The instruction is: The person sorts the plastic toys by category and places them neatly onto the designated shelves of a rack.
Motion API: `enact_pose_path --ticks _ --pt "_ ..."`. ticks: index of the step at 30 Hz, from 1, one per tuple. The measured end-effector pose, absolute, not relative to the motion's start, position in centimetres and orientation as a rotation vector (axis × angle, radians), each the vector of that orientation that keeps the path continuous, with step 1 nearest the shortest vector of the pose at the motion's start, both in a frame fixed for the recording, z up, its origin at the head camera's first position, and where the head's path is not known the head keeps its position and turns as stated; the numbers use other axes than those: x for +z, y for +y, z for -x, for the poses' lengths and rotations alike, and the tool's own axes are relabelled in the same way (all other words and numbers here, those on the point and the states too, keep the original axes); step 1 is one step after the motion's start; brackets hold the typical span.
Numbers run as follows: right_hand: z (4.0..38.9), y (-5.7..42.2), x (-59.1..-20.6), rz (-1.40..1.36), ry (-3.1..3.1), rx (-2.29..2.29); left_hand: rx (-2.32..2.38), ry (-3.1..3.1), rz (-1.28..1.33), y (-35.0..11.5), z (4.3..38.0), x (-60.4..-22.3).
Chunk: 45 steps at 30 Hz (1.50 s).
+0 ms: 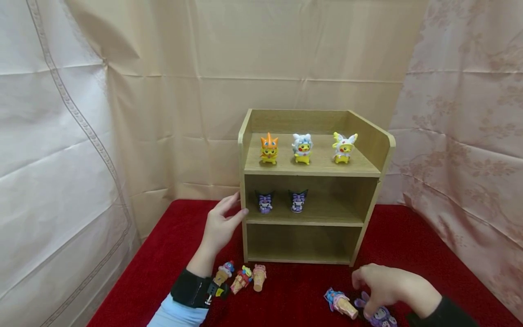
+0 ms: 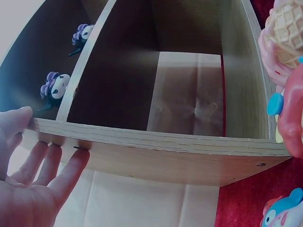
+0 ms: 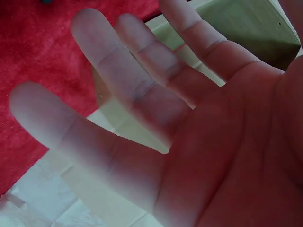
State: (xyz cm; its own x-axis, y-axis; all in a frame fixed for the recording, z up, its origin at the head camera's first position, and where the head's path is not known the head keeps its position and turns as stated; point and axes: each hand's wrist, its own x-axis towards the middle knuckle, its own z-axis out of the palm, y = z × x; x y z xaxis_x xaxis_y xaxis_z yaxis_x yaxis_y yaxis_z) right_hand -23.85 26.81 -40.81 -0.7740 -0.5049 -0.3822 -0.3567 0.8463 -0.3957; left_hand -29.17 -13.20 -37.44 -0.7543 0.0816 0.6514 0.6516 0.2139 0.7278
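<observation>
My left hand (image 1: 218, 225) touches the left side panel of the wooden shelf unit (image 1: 304, 173), its thumb at the front edge. In the left wrist view, nearly straight fingers (image 2: 71, 170) rest along the panel's outer face. Over a purple figurine (image 1: 382, 318) lying at the front right is my right hand (image 1: 386, 286), its thumb overlapping the toy in the head view. Spread fingers with nothing between them fill the right wrist view, where the figurine is out of sight. A blue-and-pink ice-cream-cone figurine (image 1: 341, 303) lies just left of that hand.
Three yellow figurines, one with an orange hood (image 1: 269, 149), stand on the top shelf. Two purple-and-black figurines (image 1: 298, 202) occupy the middle shelf. Beside my left wrist, three cone figurines, including a pink one (image 1: 259, 278), lie on the red cloth (image 1: 294, 290). Curtains (image 1: 163, 113) surround the table.
</observation>
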Motion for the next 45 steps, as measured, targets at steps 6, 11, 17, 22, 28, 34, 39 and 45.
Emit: enact_pose_path --ticks 6,11,17,22,28,34,39,45 --pt "23.6 26.9 -41.2 0.632 2.522 -0.409 -1.565 -2.012 0.680 -13.3 29.1 -37.5" --pt "23.3 27.1 -41.6 0.640 2.514 -0.400 -1.568 -2.011 0.681 -13.3 29.1 -37.4" --pt "23.1 27.3 -42.0 0.626 2.551 -0.350 -1.569 -2.009 0.683 -13.2 29.1 -37.4" --pt "23.0 27.3 -42.0 0.577 2.599 -0.307 -1.569 -2.005 0.685 -13.2 29.1 -37.4" --pt "22.7 27.5 -42.1 0.597 2.636 -0.324 -1.563 -2.001 0.689 -13.2 29.0 -37.4" --pt "22.9 27.3 -42.6 0.562 2.599 -0.343 -1.565 -2.006 0.680 -13.2 29.0 -37.5" --pt "23.0 27.2 -42.7 0.559 2.568 -0.360 -1.562 -2.011 0.671 -13.2 29.0 -37.4" --pt "23.1 27.4 -42.8 0.605 2.547 -0.371 -1.553 -2.007 0.681 -13.2 28.9 -37.3"
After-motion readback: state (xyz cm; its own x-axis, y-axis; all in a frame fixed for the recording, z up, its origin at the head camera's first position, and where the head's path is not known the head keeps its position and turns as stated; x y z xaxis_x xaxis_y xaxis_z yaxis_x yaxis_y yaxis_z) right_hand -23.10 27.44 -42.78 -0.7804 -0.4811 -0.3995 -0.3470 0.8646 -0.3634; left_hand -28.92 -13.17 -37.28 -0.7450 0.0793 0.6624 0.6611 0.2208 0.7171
